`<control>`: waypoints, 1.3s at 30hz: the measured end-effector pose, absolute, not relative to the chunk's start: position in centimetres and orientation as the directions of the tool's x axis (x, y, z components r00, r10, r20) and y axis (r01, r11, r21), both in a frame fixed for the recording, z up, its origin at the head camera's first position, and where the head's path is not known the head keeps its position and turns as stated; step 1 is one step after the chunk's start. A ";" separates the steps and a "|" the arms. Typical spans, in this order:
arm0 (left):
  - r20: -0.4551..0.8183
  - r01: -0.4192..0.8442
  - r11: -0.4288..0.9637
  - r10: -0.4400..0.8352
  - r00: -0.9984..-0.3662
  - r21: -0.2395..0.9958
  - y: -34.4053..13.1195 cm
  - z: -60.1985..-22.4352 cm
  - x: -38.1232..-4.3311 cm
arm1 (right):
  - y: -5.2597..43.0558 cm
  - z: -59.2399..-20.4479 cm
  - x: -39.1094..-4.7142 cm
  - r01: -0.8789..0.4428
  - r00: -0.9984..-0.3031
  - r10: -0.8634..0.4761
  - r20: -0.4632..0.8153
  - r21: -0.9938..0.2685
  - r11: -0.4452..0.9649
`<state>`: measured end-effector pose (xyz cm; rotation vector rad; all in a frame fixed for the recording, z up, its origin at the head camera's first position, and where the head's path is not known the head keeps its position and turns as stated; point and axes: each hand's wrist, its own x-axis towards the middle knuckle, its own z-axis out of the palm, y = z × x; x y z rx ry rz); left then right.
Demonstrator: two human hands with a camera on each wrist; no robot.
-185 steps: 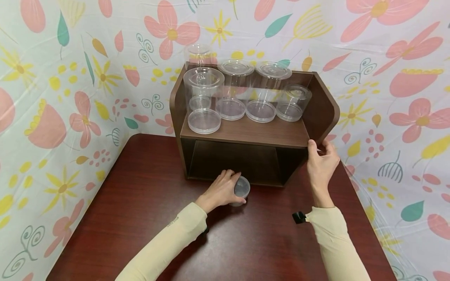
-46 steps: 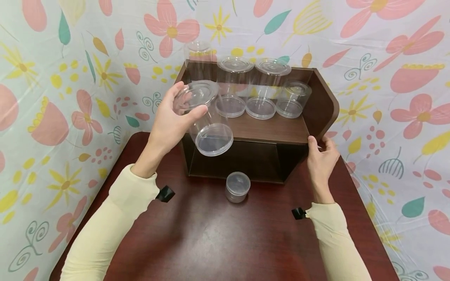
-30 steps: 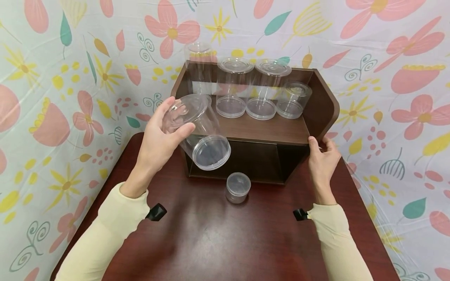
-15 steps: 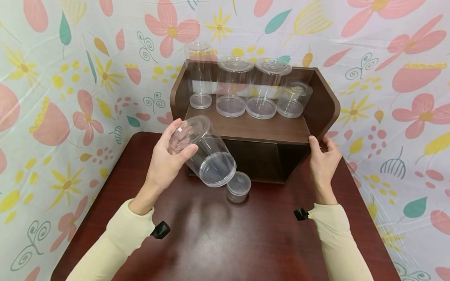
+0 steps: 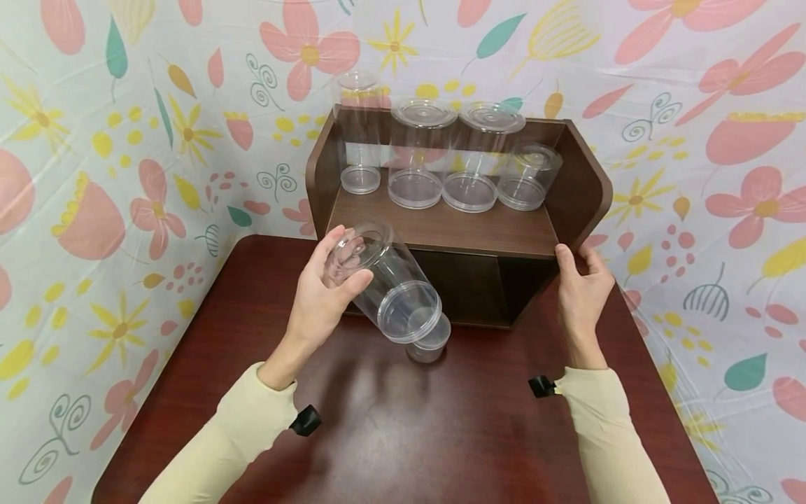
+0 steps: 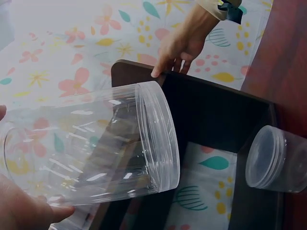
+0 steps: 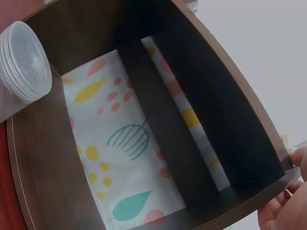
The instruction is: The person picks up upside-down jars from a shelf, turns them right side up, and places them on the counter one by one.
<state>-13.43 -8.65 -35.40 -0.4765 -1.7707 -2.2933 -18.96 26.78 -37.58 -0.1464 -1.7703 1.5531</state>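
My left hand (image 5: 315, 301) grips a large clear plastic jar (image 5: 403, 269) near its plain end, thumb on the near side. The jar is tilted, its ridged lid end slanting down to the right. In the head view that end overlaps a small lidded jar (image 5: 429, 350) standing on the table before the shelf. The small jar (image 6: 293, 163) shows apart from the large jar (image 6: 91, 148) in the left wrist view. With thumb and fingers, my right hand (image 5: 582, 294) pinches the right side of the brown two-level shelf (image 5: 453, 231) at its front edge.
On the upper level stand a tall narrow jar (image 5: 359, 140), two wide jars (image 5: 415, 150) and a shorter jar (image 5: 529, 175), all clear. Below is a dark open compartment (image 5: 469, 287). Floral cloth (image 5: 157, 105) hangs behind the reddish-brown table (image 5: 403, 434).
My left hand let go of the small jar and took the large jar off the upper level's left front. Lately it has moved down and right, tilting. My right hand stays on the shelf.
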 end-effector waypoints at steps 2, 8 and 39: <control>0.376 0.352 -0.273 0.038 -0.926 0.895 -8.3 -35.7 -13.5 | 26.8 -37.7 -18.8 -0.389 -0.701 0.535 0.471 -0.882 0.267; 0.383 0.358 -0.281 0.037 -0.923 0.890 -7.6 -36.7 -13.7 | 27.0 -38.1 -18.0 -0.328 -0.722 0.524 0.452 -0.890 0.316; 0.407 0.388 -0.383 -0.035 -0.913 0.838 -3.9 -40.9 -14.1 | 27.0 -45.3 -13.7 -0.341 -0.906 0.168 0.388 -0.905 0.253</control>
